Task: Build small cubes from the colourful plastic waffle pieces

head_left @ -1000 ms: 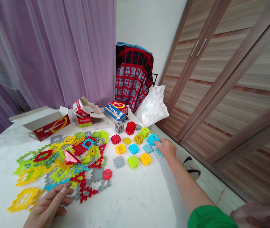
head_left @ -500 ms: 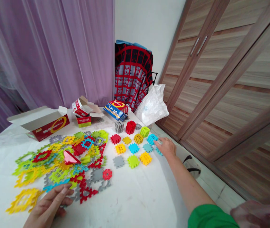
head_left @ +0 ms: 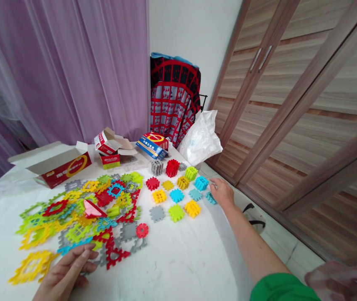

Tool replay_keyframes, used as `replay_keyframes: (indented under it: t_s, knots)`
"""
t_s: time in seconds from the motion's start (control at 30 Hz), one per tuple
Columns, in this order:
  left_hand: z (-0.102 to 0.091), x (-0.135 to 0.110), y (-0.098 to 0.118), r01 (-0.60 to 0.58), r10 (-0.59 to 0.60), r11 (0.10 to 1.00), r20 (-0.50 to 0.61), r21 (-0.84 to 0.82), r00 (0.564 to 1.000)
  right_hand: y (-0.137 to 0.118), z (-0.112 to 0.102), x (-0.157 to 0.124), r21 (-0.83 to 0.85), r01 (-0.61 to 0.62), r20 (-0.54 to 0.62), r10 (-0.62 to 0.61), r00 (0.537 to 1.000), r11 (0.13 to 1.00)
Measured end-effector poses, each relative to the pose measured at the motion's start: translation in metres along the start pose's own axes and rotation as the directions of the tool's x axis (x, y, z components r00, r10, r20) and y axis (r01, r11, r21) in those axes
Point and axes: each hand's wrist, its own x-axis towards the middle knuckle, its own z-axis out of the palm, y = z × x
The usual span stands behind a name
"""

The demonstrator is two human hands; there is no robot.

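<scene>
My right hand (head_left: 223, 193) is at the table's right edge, just beside a stack of blue toothed plastic pieces (head_left: 201, 183). Its fingers are loosely bent, apart from the stack, with nothing seen in them. A teal stack (head_left: 210, 197) lies just below the fingertips. My left hand (head_left: 68, 269) rests low at the front left, fingers half curled and apart, holding nothing I can see. Under and beyond it spreads a pile of mixed toothed pieces, with a yellow square piece (head_left: 31, 266) to its left and a red triangular piece (head_left: 116, 256) to its right.
Sorted stacks stand at the table's right, among them a red stack (head_left: 172, 167) and a lime stack (head_left: 176, 212). Behind are an opened red box (head_left: 68, 168), smaller cartons (head_left: 109, 161), a blue box (head_left: 151, 147) and a white plastic bag (head_left: 201, 140). A wooden wardrobe (head_left: 291, 104) borders the right.
My right hand has let go of the blue stack and drawn slightly right, leaving that stack on the table. My left hand has stayed nearly still.
</scene>
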Motion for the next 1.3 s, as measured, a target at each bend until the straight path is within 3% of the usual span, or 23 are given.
replay_keyframes:
  t_s: [0.23,0.37,0.5,0.67,0.8,0.97,1.13,1.3]
  knots:
    - [0.001,-0.003,0.0,-0.027,0.028,0.999,0.025,-0.032,0.999,-0.013,-0.002,-0.014,0.102,0.017,-0.063,-0.011,0.998,0.995]
    - [-0.001,-0.005,0.003,-0.083,0.083,0.991,-0.006,-0.1,0.997,-0.037,0.002,-0.022,0.208,0.126,-0.101,-0.107,0.989,0.97]
    - [-0.007,-0.001,0.008,-0.119,0.103,0.979,-0.099,-0.168,0.99,-0.078,0.006,-0.028,0.334,0.301,-0.15,-0.265,0.953,0.893]
    - [-0.012,0.004,0.007,-0.147,0.12,0.968,-0.141,-0.203,0.983,-0.16,0.005,-0.045,0.442,0.494,-0.152,-0.48,0.864,0.749]
    - [-0.012,0.007,0.002,-0.193,0.154,0.951,-0.171,-0.24,0.973,-0.235,0.008,-0.058,0.475,0.568,-0.086,-0.606,0.791,0.673]
    - [-0.013,0.011,-0.006,-0.236,0.195,0.94,-0.182,-0.247,0.964,-0.307,0.016,-0.058,0.426,0.522,0.164,-0.63,0.759,0.739]
    - [-0.015,0.012,-0.008,-0.259,0.228,0.938,-0.154,-0.23,0.961,-0.337,0.024,-0.053,0.328,0.477,0.328,-0.571,0.752,0.816]
    - [-0.014,0.014,-0.009,-0.252,0.221,0.941,-0.154,-0.225,0.963,-0.344,0.027,-0.052,0.357,0.458,0.343,-0.571,0.746,0.814]
